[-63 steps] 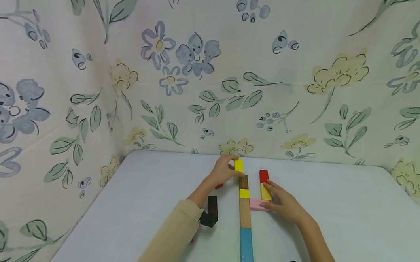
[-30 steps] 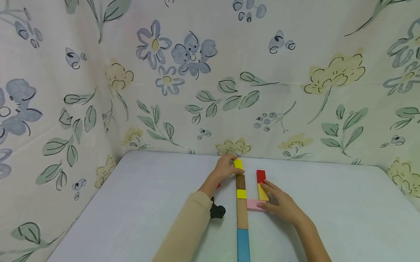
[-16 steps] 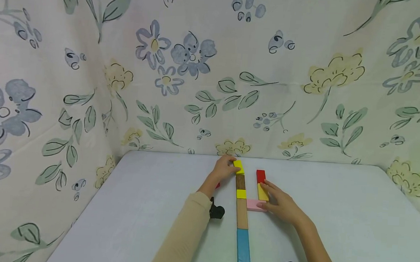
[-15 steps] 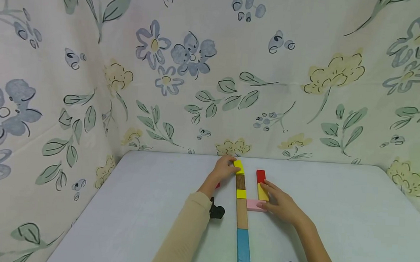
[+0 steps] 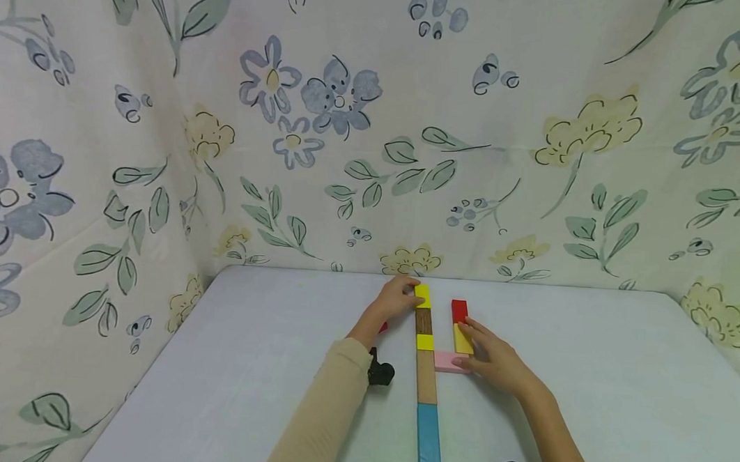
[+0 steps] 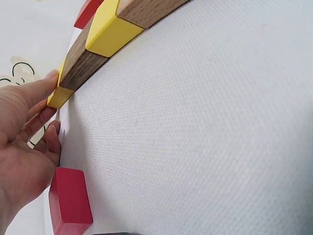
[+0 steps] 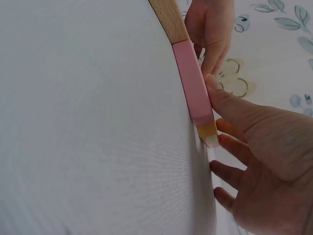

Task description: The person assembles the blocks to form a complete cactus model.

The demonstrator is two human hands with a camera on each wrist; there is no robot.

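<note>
In the head view my left hand point(image 5: 394, 299) pinches a yellow block point(image 5: 424, 294) at the far end of a straight row. Toward me the row runs through a dark brown block point(image 5: 424, 321), a small yellow block point(image 5: 425, 342), a tan block point(image 5: 426, 377) and a blue block point(image 5: 430, 440). A pink block point(image 5: 446, 361) juts right from the row, with an orange-yellow block point(image 5: 461, 339) and a red block point(image 5: 459, 310) beyond it. My right hand point(image 5: 503, 361) lays its thumb on the pink block, fingers loosely spread beside the orange-yellow one.
A loose red block point(image 6: 72, 198) lies by my left wrist, mostly hidden by the arm in the head view. Black wrist cameras point(image 5: 381, 372) sit close over the white table point(image 5: 242, 392). A floral cloth point(image 5: 346, 209) rises behind the table.
The far yellow block, in my left fingers, has shifted slightly right and straightened against the brown block. My right hand keeps its place. The head view has turned slightly since the first frame.
</note>
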